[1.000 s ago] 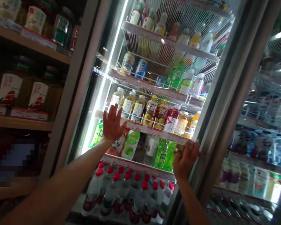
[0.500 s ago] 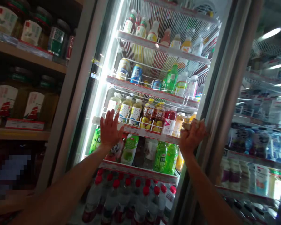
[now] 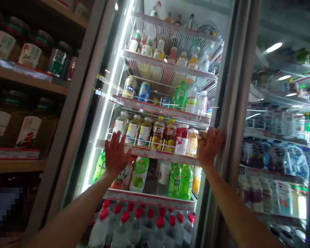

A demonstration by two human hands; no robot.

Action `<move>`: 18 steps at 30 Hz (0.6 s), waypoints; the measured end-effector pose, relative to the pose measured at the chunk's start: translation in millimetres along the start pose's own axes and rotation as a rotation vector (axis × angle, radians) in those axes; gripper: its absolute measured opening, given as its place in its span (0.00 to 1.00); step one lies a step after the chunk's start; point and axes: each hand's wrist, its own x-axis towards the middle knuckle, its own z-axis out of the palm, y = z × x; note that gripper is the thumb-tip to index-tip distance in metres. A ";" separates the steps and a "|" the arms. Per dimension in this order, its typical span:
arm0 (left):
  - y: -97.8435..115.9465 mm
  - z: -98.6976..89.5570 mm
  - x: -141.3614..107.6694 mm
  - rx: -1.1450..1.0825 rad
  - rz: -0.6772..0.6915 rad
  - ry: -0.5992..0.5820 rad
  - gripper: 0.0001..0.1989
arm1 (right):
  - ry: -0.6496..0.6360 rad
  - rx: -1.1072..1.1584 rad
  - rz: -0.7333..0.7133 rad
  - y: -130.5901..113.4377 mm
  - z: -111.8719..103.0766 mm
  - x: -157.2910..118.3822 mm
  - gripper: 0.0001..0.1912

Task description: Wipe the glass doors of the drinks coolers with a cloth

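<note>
My left hand point(image 3: 116, 156) is raised with its fingers spread, palm towards the lit glass door point(image 3: 107, 81) of a drinks fridge. It appears to lie flat on the glass, in front of the shelf with the tea bottles point(image 3: 144, 132). At the door's right side, my right hand point(image 3: 210, 148) is closed around a crumpled pale cloth point(image 3: 203, 135), which shows only in part past the fingers. That hand is beside the metal door frame point(image 3: 235, 113). Behind the glass, green bottles point(image 3: 181, 181) stand one shelf lower.
To the left, a wooden shelf unit point(image 3: 51, 158) holds large jars point(image 3: 28, 127). Red-capped bottles point(image 3: 136, 224) fill the fridge bottom. On the right, another glass-fronted fridge point(image 3: 279, 137) holds more drinks and reflects ceiling lights.
The view has shifted up and to the right, so the shelves sit lower and further left. Both hands keep nearly the same places on the door, the right still with the cloth.
</note>
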 end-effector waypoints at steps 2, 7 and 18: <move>0.1 0.1 0.3 0.013 0.003 0.006 0.31 | -0.046 0.043 -0.043 -25.3 5.5 -4.3 0.29; 0.1 -1.0 1.1 0.002 -0.002 0.007 0.32 | -0.402 0.177 -0.511 -86.3 1.9 -29.1 0.31; 0.1 -1.0 -1.1 0.022 0.018 0.015 0.32 | -0.067 0.081 -0.035 -26.0 19.1 34.2 0.30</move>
